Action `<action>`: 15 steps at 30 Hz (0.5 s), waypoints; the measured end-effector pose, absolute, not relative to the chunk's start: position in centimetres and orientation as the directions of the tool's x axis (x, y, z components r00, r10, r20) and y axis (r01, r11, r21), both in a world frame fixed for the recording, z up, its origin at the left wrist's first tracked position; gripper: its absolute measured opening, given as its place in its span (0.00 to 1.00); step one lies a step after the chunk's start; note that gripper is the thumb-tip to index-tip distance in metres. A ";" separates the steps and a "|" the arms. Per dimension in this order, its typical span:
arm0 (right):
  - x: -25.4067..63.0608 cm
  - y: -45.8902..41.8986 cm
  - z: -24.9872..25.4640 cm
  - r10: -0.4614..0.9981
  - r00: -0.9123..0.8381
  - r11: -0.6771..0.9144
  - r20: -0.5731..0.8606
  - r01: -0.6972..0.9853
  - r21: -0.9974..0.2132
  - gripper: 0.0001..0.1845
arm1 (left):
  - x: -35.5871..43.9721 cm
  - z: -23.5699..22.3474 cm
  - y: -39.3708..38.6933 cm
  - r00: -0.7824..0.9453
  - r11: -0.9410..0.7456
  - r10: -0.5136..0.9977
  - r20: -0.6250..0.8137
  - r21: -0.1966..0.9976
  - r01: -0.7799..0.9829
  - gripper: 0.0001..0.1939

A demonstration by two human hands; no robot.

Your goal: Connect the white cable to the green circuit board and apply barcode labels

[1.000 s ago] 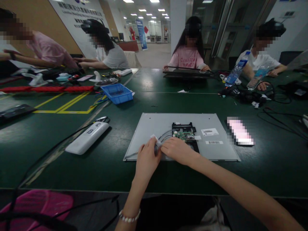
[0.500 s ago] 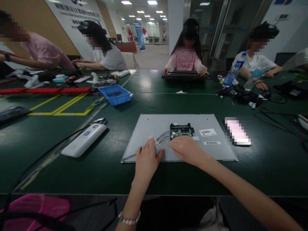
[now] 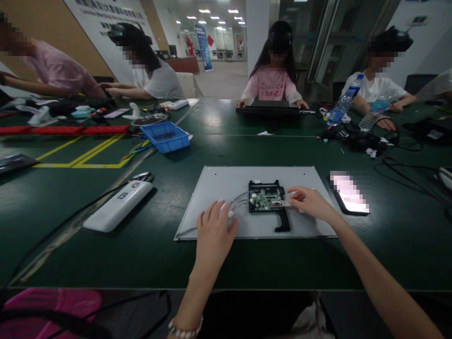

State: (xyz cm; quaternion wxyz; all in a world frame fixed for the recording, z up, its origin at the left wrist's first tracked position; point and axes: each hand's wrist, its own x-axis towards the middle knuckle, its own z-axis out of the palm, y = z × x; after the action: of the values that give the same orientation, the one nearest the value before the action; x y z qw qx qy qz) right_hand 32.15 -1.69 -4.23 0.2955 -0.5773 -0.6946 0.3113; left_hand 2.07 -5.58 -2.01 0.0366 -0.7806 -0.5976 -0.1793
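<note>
Head view: the pale panel (image 3: pixel 219 186) lies flat on the green table (image 3: pixel 141 263); the black bracket (image 3: pixel 283 222) and circuit board (image 3: pixel 263 201) sit on it between the hands; the left hand (image 3: pixel 215 223) is spread, palm down, beside the grey cables (image 3: pixel 240 199); the right hand (image 3: pixel 312 203) has thumb and forefinger close together at the white tab (image 3: pixel 286 203), but whether they pinch it cannot be told; in judgement, a hard tug could tear the tab or strain the board, and a left-hand slip could snag the cables; the blue bin (image 3: pixel 175 144) has a dark interior, contents indistinct; the pink basket's (image 3: pixel 81 301) contents cannot be made out.
</note>
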 end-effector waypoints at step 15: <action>34.9 -1.8 -4.6 0.988 0.079 0.019 0.131 0.786 -0.617 0.11 | 1.4 0.8 -2.7 0.244 -0.364 0.846 0.474 0.180 0.914 0.12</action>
State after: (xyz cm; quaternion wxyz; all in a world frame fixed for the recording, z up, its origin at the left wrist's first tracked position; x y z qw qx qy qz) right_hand 34.89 -1.83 -4.58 0.2840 -0.6774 -0.6549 0.1776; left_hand 1.36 -2.73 0.75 0.0666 -0.7858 -0.5599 -0.2541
